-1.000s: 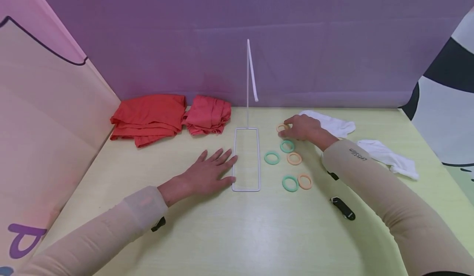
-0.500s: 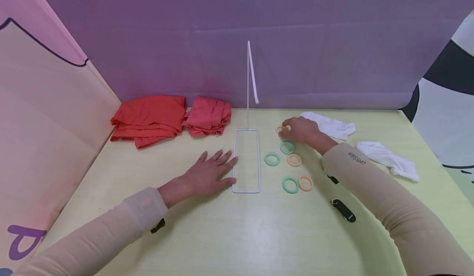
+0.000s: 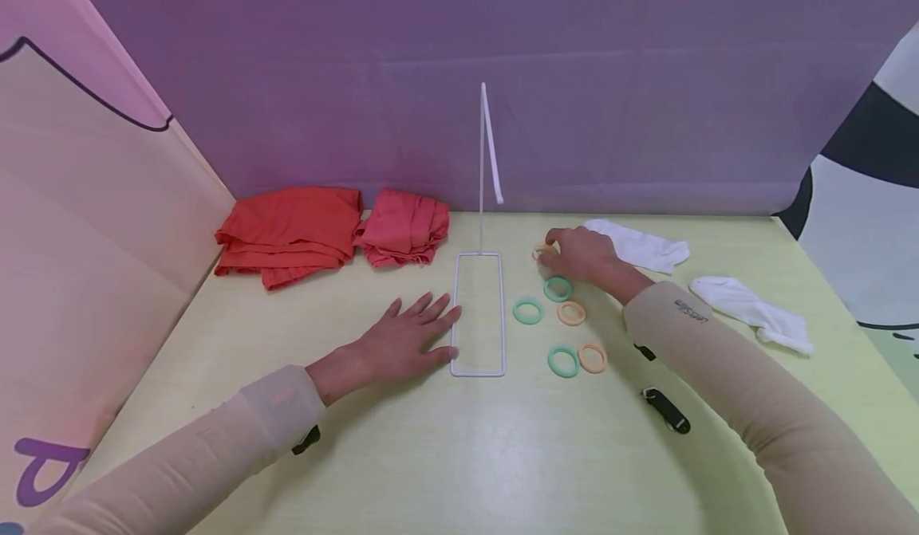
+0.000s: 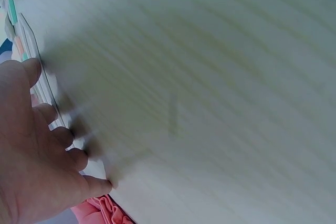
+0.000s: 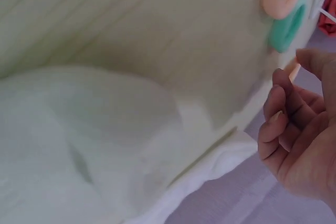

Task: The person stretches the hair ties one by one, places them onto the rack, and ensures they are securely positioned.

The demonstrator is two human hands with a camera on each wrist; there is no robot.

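My left hand (image 3: 405, 340) lies with its fingers spread on the table, the fingertips and thumb touching the left side of the white wire stand's base (image 3: 502, 312). The stand's upright and slanting arm rise behind. At the far side, my right hand (image 3: 585, 256) pinches an orange ring (image 3: 537, 253) between thumb and fingers; the hand partly hides it. In the right wrist view the fingers of the right hand (image 5: 302, 124) are curled, with a sliver of orange ring (image 5: 294, 68) at their tips. Nearest to it lies a green ring (image 3: 557, 278).
More rings lie right of the stand: a green one (image 3: 527, 321), an orange one (image 3: 571, 324), and a green and orange pair in front. White socks (image 3: 754, 312) lie at the right, near a black nail clipper (image 3: 668, 411). Red folded cloths (image 3: 294, 228) sit back left.
The orange ring at my right fingertips has shifted slightly and looks more tilted, with less of its opening visible. My left hand stays in place on the stand's base.
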